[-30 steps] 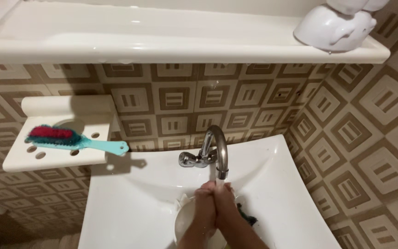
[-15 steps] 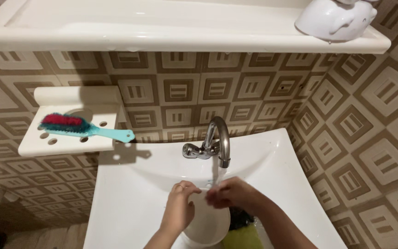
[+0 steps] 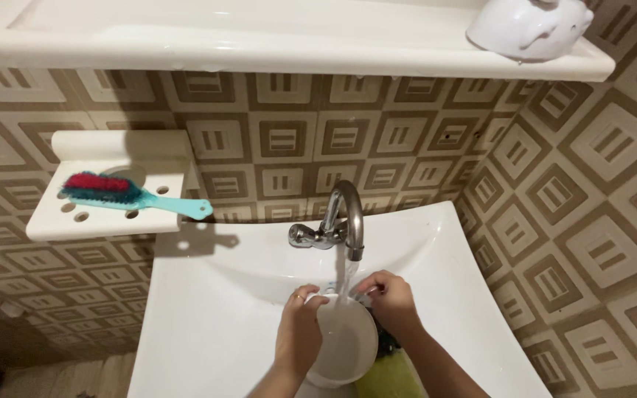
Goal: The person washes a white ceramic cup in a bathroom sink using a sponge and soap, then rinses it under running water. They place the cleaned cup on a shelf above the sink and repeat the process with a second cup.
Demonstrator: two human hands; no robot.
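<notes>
A white bowl (image 3: 348, 346) sits in the white sink (image 3: 208, 317) under the running chrome faucet (image 3: 344, 221). Water falls into the bowl. My left hand (image 3: 300, 328) grips the bowl's left rim; a ring shows on one finger. My right hand (image 3: 388, 298) holds the bowl's right rim at the far side. A yellow-green sponge or cloth (image 3: 385, 379) with a dark patch lies under my right wrist, partly hidden.
A teal brush (image 3: 123, 193) with red bristles lies on a white wall holder (image 3: 105, 191) at the left. A long white shelf (image 3: 259, 44) runs above, with a white ceramic object (image 3: 528, 26) at its right end. Patterned brown tiles cover the walls.
My hands were pressed together under the water; they have since parted and now grip the bowl's rim on both sides. The bowl sits under the stream.
</notes>
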